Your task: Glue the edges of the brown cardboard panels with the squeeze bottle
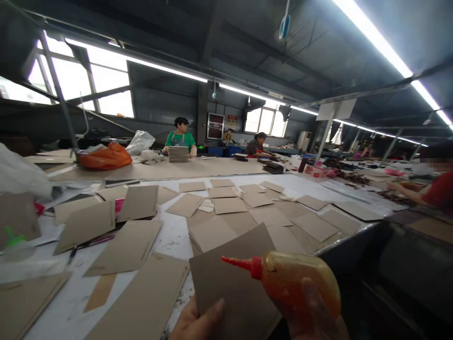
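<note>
My left hand (200,321) pinches the lower left edge of a grey-brown cardboard sheet (231,278), thumb on top, and tilts it up above the table. In my right hand (313,311) is a squeeze bottle (300,278) of yellowish glue-like liquid, lying on its side with fingers wrapped round it. Its red nozzle (244,265) points left across the sheet; whether the tip touches the surface I cannot tell. Around both hands, more cardboard sheets (141,293) lie flat or overlapping on the white table.
Many cardboard pieces (231,205) cover the white table (173,236). A pen-like tool (94,242) lies at left, near a white plastic bag (21,174). An orange bag (106,157) sits farther back. Co-workers sit across the table and at right, where a red sleeve (439,189) shows.
</note>
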Motion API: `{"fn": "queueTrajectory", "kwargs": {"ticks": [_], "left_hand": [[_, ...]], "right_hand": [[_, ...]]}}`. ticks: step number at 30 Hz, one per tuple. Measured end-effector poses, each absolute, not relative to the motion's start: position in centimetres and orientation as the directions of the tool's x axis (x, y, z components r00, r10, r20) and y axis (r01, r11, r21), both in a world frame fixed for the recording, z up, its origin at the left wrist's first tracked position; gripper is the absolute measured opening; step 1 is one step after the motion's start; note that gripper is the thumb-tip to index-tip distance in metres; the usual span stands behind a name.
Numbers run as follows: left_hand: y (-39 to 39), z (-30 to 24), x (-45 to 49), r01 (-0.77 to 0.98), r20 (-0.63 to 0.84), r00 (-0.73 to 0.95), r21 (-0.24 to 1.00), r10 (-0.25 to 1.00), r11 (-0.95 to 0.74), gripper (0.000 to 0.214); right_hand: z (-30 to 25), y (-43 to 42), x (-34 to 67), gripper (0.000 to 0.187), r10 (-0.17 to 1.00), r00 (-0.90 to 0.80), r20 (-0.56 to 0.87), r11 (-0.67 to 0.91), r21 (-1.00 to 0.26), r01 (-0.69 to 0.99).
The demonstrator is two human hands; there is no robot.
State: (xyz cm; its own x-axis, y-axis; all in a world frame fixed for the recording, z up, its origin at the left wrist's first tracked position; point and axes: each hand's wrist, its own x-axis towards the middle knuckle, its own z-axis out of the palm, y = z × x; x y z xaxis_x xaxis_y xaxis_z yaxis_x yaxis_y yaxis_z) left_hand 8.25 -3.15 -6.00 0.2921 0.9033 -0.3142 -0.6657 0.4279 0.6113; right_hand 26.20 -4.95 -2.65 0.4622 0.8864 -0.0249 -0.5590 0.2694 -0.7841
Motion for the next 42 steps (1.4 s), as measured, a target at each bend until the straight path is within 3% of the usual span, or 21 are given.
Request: {"fn": "queueTrajectory", "kwargs": {"ticks": [10,16,25,33,39,42], "left_hand": [[-3.8,-4.6,7.5,-0.639,-0.253,0.372,0.629,0.893,0.443,0.042],[-4.6,-1.7,7.2,-0.526,-0.248,0.456,0.700,0.855,0.484,0.043],[-5.1,-0.7,7.1,-0.494,-0.228,0.526,0.702,0.819,0.513,0.035],[-4.7,-0.2,6.7,-0.499,-0.152,0.556,0.725,0.817,0.475,0.047],[-4.6,-1.0,6.8,-0.467,-0.233,0.522,0.727,0.821,0.503,0.046],[-4.3,-2.0,6.6,-0.469,-0.285,0.475,0.718,0.832,0.514,0.042]], "right_hand": [[-2.7,-5.2,25.5,0.068,0.892,0.450,-0.027,0.230,-0.831,-0.506],[-1.5,-5.4,25.1,0.057,0.908,0.420,-0.009,0.230,-0.825,-0.515],[-0.7,-4.8,24.1,0.072,0.915,0.400,0.051,0.260,-0.834,-0.487],[-1.9,-5.9,25.5,0.051,0.934,0.358,-0.005,0.170,-0.873,-0.456],[0.1,-5.1,23.7,0.041,0.982,0.178,-0.062,0.089,-0.681,-0.727],[1.6,-4.4,23.8,0.035,0.975,0.212,-0.069,0.129,-0.599,-0.790]]}}
